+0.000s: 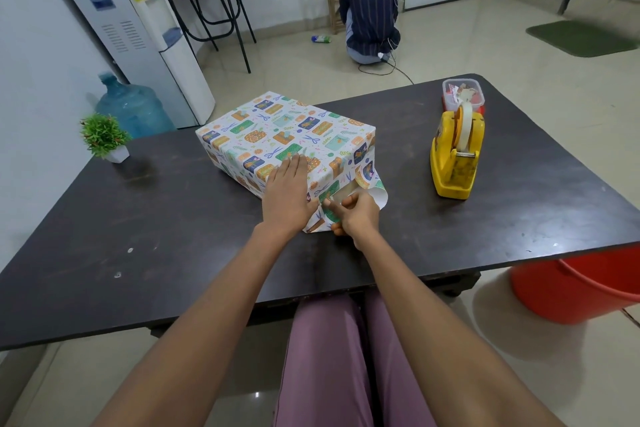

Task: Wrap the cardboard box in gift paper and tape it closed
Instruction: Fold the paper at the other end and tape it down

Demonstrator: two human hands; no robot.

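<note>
Mauve trousers point(329, 367) show at the near edge of the dark, scuffed wooden table point(156, 218), with two bare forearms reaching over it. The left hand point(287, 194) lies flat, fingers straight, pressing on the near end of the top of the box wrapped in white gift paper printed with orange, green and blue parcels point(284, 135). The right hand point(356, 215) is curled, pinching the loose paper flap point(375, 192) at the box's near end, where a strip of bare cardboard shows. The box lies aslant near the middle of the table, its far corner over the far edge. Toward the right edge stands a yellow plastic tape dispenser point(455, 156) with a roll of pale tape, and behind it, at the far right corner, a clear container with a red base point(462, 94). Near the left edge sits a small green plant in a white pot point(104, 137). Beyond, on the floor, are a blue water jug point(135, 111), a white water dispenser point(138, 28) and a crouching person in a striped shirt point(370, 10).
</note>
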